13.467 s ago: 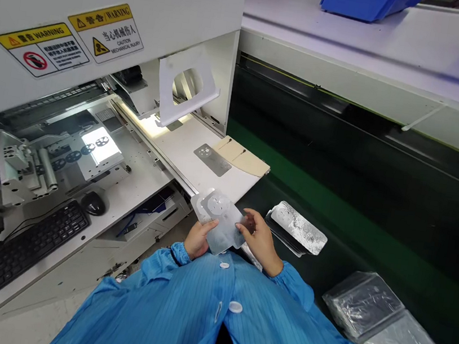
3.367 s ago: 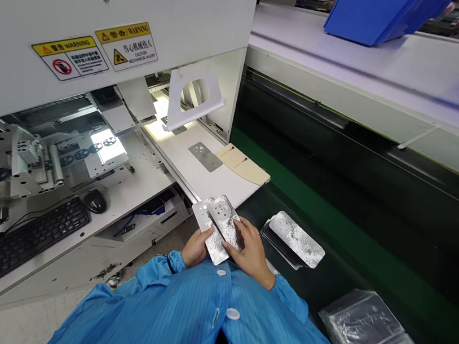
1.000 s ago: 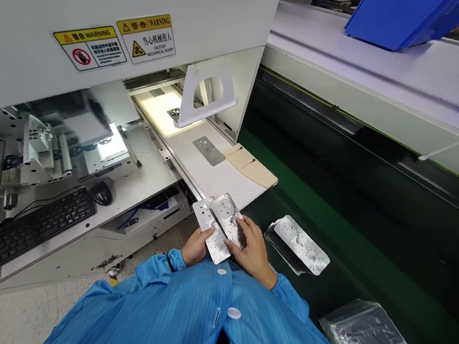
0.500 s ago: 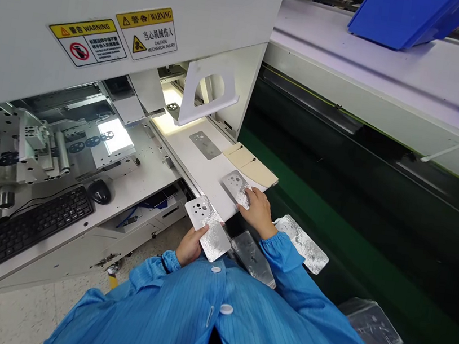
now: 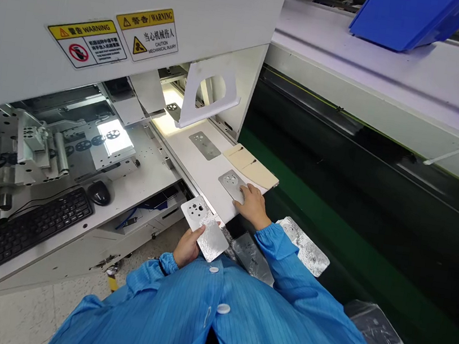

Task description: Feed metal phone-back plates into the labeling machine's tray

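Note:
My left hand grips a silver phone back panel near its lower end, thumb on top. The panel is tilted in front of my body, with camera holes at its far end. My right hand has its thumb and fingers at the near end of another phone back panel, which lies on the white feed table. Farther in on that table rests a grey panel with camera holes. Beyond it, one more panel sits under bright light at the machine opening.
Cream pads line the table's right edge. Shiny panels lie beside my right forearm on the dark green conveyor. Clear-wrapped packs are at lower right. A keyboard and mouse are at left, below the machine housing.
The panel under my right hand has shifted slightly left and now lies flat on the table. My left hand and its panel have moved slightly left. Round parts on the machine's strip have advanced right.

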Demonstrator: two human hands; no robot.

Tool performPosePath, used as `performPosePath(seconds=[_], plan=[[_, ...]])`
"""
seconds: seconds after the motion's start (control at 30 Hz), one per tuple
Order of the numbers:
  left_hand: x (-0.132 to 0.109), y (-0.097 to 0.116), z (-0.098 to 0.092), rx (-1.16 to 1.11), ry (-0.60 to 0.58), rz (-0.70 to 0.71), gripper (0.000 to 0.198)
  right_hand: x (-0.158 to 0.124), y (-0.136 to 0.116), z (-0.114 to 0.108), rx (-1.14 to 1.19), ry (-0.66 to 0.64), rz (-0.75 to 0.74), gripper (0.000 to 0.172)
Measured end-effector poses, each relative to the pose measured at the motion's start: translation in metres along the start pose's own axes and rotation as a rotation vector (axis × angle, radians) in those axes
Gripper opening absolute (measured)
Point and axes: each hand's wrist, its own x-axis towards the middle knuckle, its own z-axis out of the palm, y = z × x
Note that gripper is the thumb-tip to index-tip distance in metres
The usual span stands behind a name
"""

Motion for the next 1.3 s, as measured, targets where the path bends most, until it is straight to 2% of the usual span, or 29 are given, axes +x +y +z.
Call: performPosePath(seconds=[0.13,0.3,0.57,0.87,1.3], plan=[[0.001,0.000,0.003,0.016,-0.010,-0.003,0.064,-0.008,-0.004,0.002,0.001,0.029,-0.034,0.057],[0.001,-0.001,0.006,0.012,-0.010,-0.023,0.066,-0.017,-0.021,0.011,0.015,-0.031,-0.168,0.058],[0.000,-0.002,0.004,0.013,0.015,-0.007,0.067,-0.024,-0.026,0.030,-0.018,-0.034,-0.199,0.062],[-0.003,-0.001,0.002,-0.003,0.035,-0.008,0.071,-0.005,-0.028,0.029,-0.020,-0.044,-0.202,0.068],[-0.007,0.005,0.001,0.010,0.017,0.016,0.069,0.013,-0.034,0.030,-0.025,-0.038,-0.208,0.067]])
